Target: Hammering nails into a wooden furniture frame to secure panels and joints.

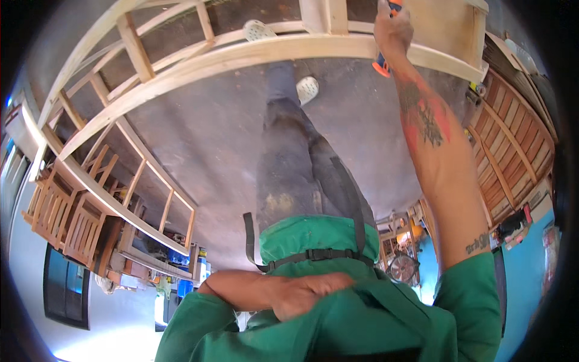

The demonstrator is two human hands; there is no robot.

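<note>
Timber framing [241, 57], pale and unfinished, arcs from the lower left to the top of my view, with slatted chair parts [60, 217] stacked at the far left. My left hand [301, 294] rests flat against the green shirt [338, 320], fingers loosely spread and holding nothing (likely just parked out of the way). My right hand [392, 27] is wrapped tight round an orange-handled tool [381, 65], pressed to the frame's top rail, probably for leverage.

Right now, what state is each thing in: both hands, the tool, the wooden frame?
right hand: raised, closed around the orange tool, up against the frame.
orange tool: gripped, its lower end sticking out below the fist.
left hand: empty, resting flat on the green shirt.
wooden frame: bare, unpainted, slats fitted.
stacked wooden chairs: piled at left, untouched.
</note>
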